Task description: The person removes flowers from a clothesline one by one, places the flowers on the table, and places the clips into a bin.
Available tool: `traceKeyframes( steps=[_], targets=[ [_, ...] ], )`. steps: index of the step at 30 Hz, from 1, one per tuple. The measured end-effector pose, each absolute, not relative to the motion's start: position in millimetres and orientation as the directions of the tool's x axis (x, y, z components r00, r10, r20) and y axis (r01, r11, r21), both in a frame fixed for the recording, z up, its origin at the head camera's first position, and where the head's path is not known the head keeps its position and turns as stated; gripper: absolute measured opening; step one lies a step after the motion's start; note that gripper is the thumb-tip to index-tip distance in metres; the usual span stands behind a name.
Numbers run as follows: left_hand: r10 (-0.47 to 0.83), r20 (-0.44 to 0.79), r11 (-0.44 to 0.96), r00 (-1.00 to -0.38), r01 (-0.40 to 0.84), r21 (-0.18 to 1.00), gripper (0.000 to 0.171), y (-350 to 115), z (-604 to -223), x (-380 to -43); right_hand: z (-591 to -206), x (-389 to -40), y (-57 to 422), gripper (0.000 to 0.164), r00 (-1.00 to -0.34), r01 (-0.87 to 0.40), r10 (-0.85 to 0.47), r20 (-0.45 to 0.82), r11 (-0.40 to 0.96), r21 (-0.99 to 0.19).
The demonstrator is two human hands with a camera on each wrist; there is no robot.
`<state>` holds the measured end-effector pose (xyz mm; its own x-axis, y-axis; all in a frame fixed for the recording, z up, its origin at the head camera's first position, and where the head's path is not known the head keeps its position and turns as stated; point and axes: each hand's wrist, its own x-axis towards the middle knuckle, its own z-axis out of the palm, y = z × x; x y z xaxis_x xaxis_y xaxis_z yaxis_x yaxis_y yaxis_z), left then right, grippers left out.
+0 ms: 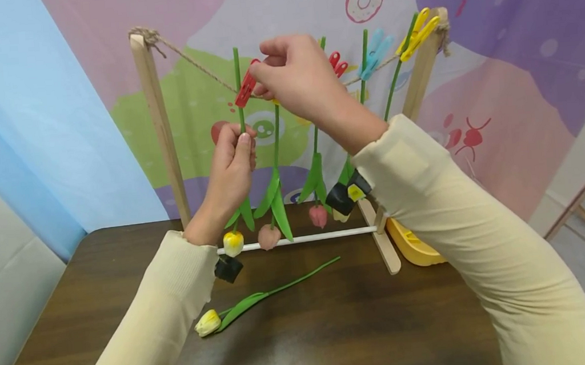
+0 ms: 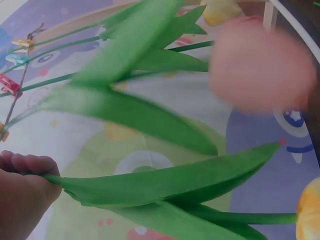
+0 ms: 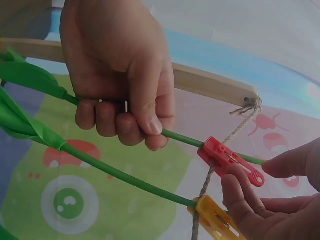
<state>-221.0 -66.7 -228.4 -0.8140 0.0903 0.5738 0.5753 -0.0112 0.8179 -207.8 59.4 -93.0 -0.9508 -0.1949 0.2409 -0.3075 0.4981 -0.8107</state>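
Note:
In the head view my left hand [image 1: 231,161] grips the green stem of a yellow-and-white tulip [image 1: 233,243], which hangs bloom down. A red clothespin [image 1: 247,87] clamps that stem to the twine [image 1: 195,66] above this hand. My right hand [image 1: 302,76] is up at the clothespin's handle end. Its thumb and fingers stand apart around the handles in the right wrist view, the thumb near the stem's tip. A yellow clothespin [image 3: 215,218] beside it holds the stem of a pink tulip [image 1: 269,237].
More tulips hang from the twine by red [image 1: 337,64], blue [image 1: 375,54] and yellow clothespins [image 1: 418,35]. Wooden posts [image 1: 159,124] carry the twine, with a white bar [image 1: 322,237] low between them. A loose yellow tulip [image 1: 208,322] lies on the table near a yellow container [image 1: 416,247].

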Motion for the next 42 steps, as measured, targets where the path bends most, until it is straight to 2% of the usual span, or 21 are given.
traceKeyframes(
  steps=[7,17,23,28,32,42],
  targets=[
    [0.1,0.574,-0.055,-0.813,0.571,0.819,0.016,-68,-227,-219,-94,-209,61,0.046,-0.948,-0.316,-0.2,0.248,0.486,-0.815],
    [0.088,0.543,0.015,-0.835,0.546,0.838,0.022,-70,-225,-219,-96,-210,60,0.03,-0.939,-0.343,-0.2,0.28,0.473,-0.812],
    [0.078,0.537,0.103,-0.84,0.543,0.833,0.021,-72,-224,-218,-101,-209,60,0.024,-0.917,-0.398,-0.208,0.34,0.481,-0.781],
    [0.075,0.533,0.231,-0.843,0.534,0.813,0.023,-77,-222,-214,-105,-208,62,0.02,-0.88,-0.471,-0.208,0.428,0.508,-0.721],
    [0.065,0.522,0.324,-0.85,0.513,0.795,0.023,-83,-222,-211,-107,-209,62,0.017,-0.866,-0.491,-0.186,0.465,0.492,-0.719],
    [0.051,0.492,0.358,-0.869,0.476,0.803,0.025,-93,-229,-211,-107,-212,66,0.017,-0.818,-0.562,-0.121,0.562,0.375,-0.737]
  ],
)
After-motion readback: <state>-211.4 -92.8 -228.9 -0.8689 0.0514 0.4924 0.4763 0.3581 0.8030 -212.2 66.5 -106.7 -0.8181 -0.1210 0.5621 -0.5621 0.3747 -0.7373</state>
